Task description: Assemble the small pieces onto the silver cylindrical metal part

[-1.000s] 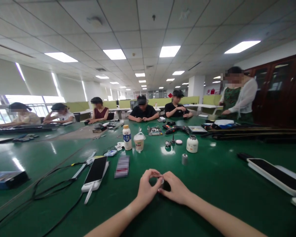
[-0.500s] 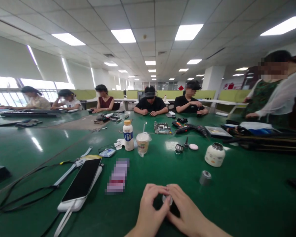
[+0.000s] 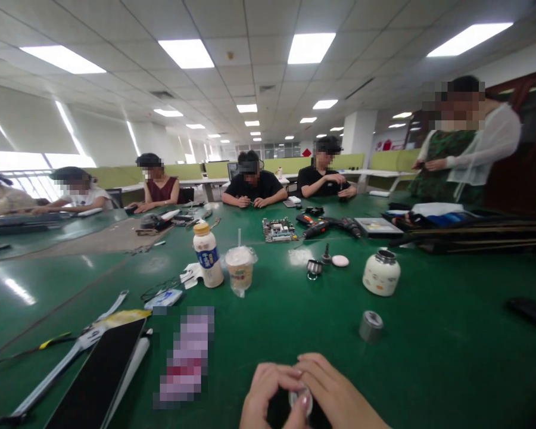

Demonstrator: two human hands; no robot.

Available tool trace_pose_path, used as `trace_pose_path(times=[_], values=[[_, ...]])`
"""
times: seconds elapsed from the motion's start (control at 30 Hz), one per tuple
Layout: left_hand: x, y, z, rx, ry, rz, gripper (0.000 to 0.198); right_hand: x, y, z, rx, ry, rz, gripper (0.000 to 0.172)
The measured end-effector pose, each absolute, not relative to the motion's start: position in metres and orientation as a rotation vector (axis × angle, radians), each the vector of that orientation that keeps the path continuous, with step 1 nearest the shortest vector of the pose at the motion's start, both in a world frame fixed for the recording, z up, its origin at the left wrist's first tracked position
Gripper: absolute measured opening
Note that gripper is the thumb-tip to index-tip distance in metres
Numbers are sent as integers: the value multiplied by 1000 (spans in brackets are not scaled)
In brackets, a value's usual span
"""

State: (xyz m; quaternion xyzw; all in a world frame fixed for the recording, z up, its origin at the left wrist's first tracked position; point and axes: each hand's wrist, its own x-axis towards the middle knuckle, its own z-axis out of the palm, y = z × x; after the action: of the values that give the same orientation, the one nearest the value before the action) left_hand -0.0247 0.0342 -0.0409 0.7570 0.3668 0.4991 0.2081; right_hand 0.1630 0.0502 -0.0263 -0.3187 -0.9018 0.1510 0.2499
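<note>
At the bottom of the head view, my left hand [image 3: 262,393] and my right hand [image 3: 333,390] meet around a small round silvery piece [image 3: 296,395]. The left thumb presses on its face, while fingers of both hands curl about its rim. Its underside is hidden, so I cannot tell its exact kind. Beyond the right hand a grey metal cylinder [image 3: 371,326] stands upright on the green table [image 3: 446,333]. Behind that is a squat cream bottle [image 3: 382,275] with its metal mouth uncovered. A metal cup-like part [image 3: 314,268], a dark pointed part [image 3: 326,255] and a pink oval lid [image 3: 340,261] lie further back.
To the left are a phone [image 3: 100,372], a blurred purple packet [image 3: 187,351], a milk bottle [image 3: 208,256] and a drink cup [image 3: 240,271]. A circuit board [image 3: 280,230] and a power drill [image 3: 330,227] lie farther off. Several people sit opposite; one person [image 3: 455,158] stands at right.
The view has turned, shifting most table items leftward and the phone partly out of frame. My hands sit slightly lower, still around the round piece. The standing person's hands have risen from the table.
</note>
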Motion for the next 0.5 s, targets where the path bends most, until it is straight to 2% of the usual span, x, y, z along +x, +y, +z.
trace_pose_path(times=[0.1,0.23,0.27,0.3,0.33,0.37,0.5], values=[[-24,31,-40,2166,1016,1345,12,161,44,-14,-893,-2449,502,40],[-28,25,-24,2287,1039,1209,19,159,40,-6,-927,-2441,560,34],[-34,26,-15,2354,1055,1180,25,159,40,-5,-942,-2451,561,34],[-44,28,-5,2429,1108,1151,41,159,40,-5,-958,-2464,560,35],[-58,33,5,2482,1231,1110,54,159,41,-4,-973,-2479,559,36],[-75,41,15,2517,1406,1027,58,159,41,-4,-988,-2492,560,37],[-151,89,41,2387,2059,491,54,159,38,3,-1030,-2499,569,38]])
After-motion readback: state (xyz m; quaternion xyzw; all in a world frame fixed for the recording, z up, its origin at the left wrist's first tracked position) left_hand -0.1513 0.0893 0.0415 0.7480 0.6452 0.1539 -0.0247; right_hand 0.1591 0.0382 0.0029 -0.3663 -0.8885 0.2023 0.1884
